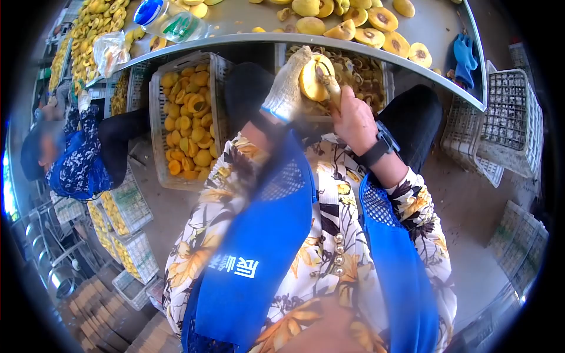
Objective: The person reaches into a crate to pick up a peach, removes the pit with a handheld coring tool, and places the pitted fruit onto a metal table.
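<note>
Just beyond the held fruit (312,76) runs the table edge (253,38).

A dull-grey floor (465,273) spreads at four o'clock, a broad silvery metal table (235,25) at twelve, bluish-white light (9,191) at nine.

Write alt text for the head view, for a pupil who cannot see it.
A gloved left hand holds a cut yellow fruit while the bare right hand holds a small tool against its open face, beside a metal table bearing more fruit. A crate of fruit pieces stands to the left.
</note>
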A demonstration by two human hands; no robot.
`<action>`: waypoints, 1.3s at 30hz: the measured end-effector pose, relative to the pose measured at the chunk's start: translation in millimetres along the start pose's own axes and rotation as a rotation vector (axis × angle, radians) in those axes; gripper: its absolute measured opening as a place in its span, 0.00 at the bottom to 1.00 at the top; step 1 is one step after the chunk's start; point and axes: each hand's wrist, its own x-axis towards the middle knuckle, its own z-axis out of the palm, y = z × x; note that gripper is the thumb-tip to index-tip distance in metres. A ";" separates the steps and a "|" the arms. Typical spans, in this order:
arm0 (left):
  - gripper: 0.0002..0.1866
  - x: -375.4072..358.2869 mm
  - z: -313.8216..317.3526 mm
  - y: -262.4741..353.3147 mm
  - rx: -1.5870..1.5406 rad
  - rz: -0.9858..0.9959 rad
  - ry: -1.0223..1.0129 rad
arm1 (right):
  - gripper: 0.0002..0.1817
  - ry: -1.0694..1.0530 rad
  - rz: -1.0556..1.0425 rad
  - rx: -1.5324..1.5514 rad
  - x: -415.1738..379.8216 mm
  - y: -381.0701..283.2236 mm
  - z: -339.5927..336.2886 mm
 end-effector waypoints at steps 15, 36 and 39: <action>0.13 26.9 -25.1 26.6 0.351 -0.344 -0.220 | 0.10 -0.165 -0.108 0.090 -4.7 -4.7 -6.5; 0.11 7.3 -5.5 -4.5 0.467 0.242 0.067 | 0.09 -0.280 0.239 0.583 6.5 -18.4 2.7; 0.09 10.9 -11.7 9.9 0.267 0.088 -0.140 | 0.11 -0.219 0.117 0.430 5.7 -13.9 7.3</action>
